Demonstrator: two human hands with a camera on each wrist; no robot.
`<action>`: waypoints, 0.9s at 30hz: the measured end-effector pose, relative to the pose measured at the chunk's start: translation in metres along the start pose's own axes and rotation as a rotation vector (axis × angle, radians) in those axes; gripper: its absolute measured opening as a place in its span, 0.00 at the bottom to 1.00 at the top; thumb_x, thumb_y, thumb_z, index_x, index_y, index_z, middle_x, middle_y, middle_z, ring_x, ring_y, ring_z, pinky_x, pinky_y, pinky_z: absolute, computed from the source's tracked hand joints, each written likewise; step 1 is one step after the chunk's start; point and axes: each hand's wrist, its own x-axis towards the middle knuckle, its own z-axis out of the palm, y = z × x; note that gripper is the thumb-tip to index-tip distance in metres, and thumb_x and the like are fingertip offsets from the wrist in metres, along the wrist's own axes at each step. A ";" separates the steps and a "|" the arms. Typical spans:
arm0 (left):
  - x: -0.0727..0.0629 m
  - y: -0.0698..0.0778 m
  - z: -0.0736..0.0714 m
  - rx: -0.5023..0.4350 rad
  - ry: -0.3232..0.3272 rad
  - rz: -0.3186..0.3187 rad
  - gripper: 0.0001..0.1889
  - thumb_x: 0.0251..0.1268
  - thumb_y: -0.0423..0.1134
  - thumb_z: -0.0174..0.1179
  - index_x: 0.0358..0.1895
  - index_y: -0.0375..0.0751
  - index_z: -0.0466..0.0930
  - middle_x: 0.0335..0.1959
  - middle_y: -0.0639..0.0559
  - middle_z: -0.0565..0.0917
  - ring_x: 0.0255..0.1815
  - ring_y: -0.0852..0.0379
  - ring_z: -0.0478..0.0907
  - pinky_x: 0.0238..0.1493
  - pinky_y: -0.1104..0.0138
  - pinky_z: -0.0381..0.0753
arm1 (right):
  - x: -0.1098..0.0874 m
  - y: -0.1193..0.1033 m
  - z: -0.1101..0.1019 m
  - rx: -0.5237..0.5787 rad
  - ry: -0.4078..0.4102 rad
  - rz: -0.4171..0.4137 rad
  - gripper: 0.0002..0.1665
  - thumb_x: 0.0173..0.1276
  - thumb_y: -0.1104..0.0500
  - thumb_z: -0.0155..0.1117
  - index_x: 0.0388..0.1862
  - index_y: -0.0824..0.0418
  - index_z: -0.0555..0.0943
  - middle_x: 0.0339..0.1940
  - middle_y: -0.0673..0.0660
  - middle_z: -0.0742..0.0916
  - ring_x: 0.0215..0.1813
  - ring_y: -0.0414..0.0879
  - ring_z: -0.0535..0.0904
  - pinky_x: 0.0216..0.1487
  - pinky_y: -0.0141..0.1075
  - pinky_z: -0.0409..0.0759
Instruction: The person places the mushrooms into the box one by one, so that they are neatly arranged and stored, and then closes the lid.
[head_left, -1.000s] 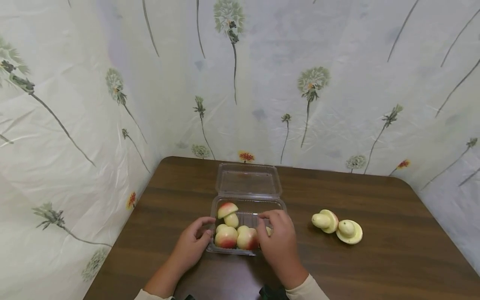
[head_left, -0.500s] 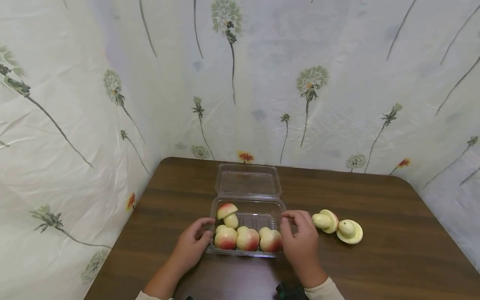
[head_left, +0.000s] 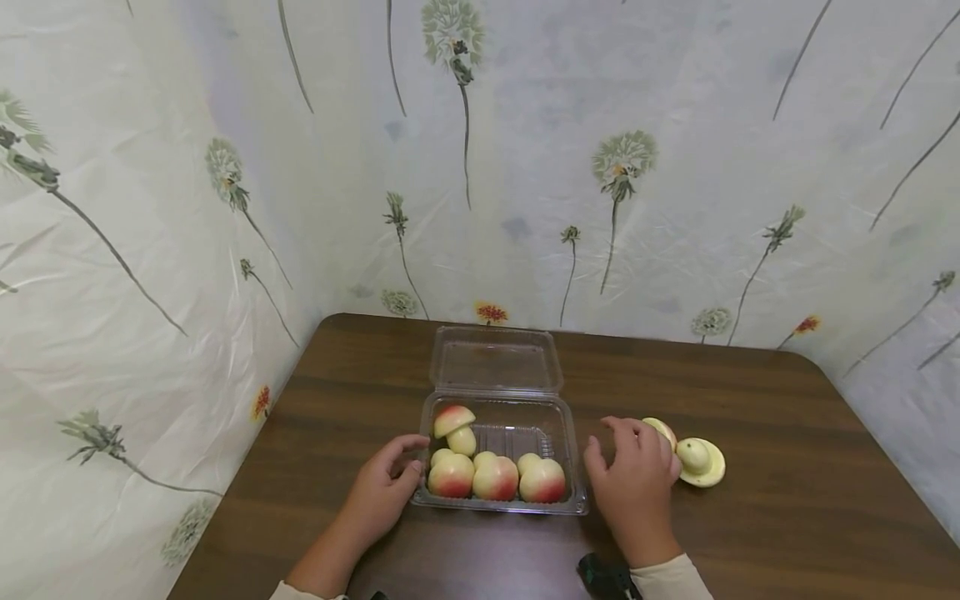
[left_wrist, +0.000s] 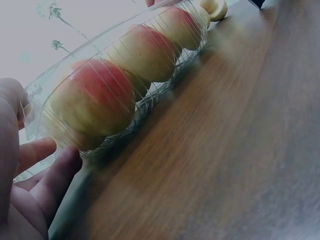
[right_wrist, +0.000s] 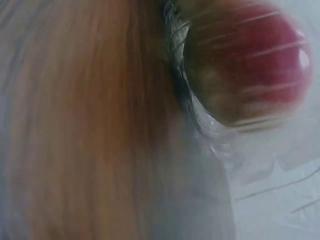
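Note:
A clear plastic clamshell container (head_left: 491, 505) lies with its lid folded back. Three red-and-cream toy mushrooms (head_left: 495, 477) line its front row, caps facing me. Another toy mushroom (head_left: 455, 428) lies at the back left inside. My left hand (head_left: 384, 487) holds the container's left end; the left wrist view shows its fingertips (left_wrist: 70, 159) at the corner. My right hand (head_left: 636, 483) is beside the container's right side, its fingers loosely bent, overlapping a toy mushroom (head_left: 660, 428) on the table. One more toy mushroom (head_left: 699, 463) lies just right of it, stem up.
The brown wooden table (head_left: 787, 500) ends at a wall covering (head_left: 525, 167) with dandelion prints at the back and left. The container's lid (head_left: 497, 360) lies flat toward the far edge. A dark device (head_left: 606, 577) is by the right wrist.
My right hand has left the front-right toy mushroom in the container and moved right, over to the loose ones on the table. My left hand stays at the container's left end.

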 end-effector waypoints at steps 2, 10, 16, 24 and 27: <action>0.000 0.000 0.000 0.000 -0.001 -0.006 0.18 0.76 0.32 0.58 0.63 0.51 0.81 0.60 0.47 0.86 0.52 0.56 0.86 0.47 0.68 0.83 | 0.000 0.002 -0.002 -0.032 -0.018 0.057 0.20 0.59 0.56 0.73 0.49 0.61 0.84 0.52 0.67 0.80 0.57 0.70 0.71 0.47 0.63 0.61; 0.000 0.001 -0.002 -0.003 -0.013 -0.002 0.18 0.76 0.33 0.58 0.64 0.49 0.81 0.62 0.47 0.84 0.55 0.53 0.86 0.48 0.68 0.84 | 0.001 0.009 -0.005 -0.118 -0.181 0.247 0.40 0.57 0.52 0.81 0.68 0.60 0.76 0.71 0.73 0.66 0.71 0.74 0.56 0.54 0.72 0.56; 0.000 -0.001 -0.002 0.005 -0.003 0.006 0.17 0.75 0.32 0.58 0.63 0.50 0.81 0.60 0.47 0.85 0.52 0.56 0.86 0.47 0.68 0.83 | 0.000 0.015 -0.004 -0.128 -0.236 0.282 0.44 0.57 0.52 0.80 0.71 0.59 0.74 0.74 0.72 0.65 0.73 0.73 0.54 0.55 0.72 0.57; 0.000 0.000 -0.001 -0.006 0.005 -0.012 0.18 0.75 0.31 0.59 0.62 0.53 0.82 0.58 0.50 0.86 0.50 0.57 0.86 0.46 0.68 0.83 | 0.000 0.022 -0.004 -0.122 -0.254 0.320 0.41 0.59 0.52 0.78 0.70 0.60 0.74 0.74 0.71 0.66 0.73 0.74 0.56 0.55 0.72 0.60; 0.000 0.000 -0.001 -0.011 -0.001 -0.010 0.18 0.75 0.31 0.59 0.62 0.53 0.81 0.59 0.51 0.85 0.50 0.57 0.86 0.47 0.68 0.83 | 0.000 0.025 -0.003 -0.114 -0.238 0.317 0.38 0.59 0.55 0.78 0.67 0.63 0.76 0.73 0.72 0.67 0.71 0.76 0.57 0.58 0.72 0.60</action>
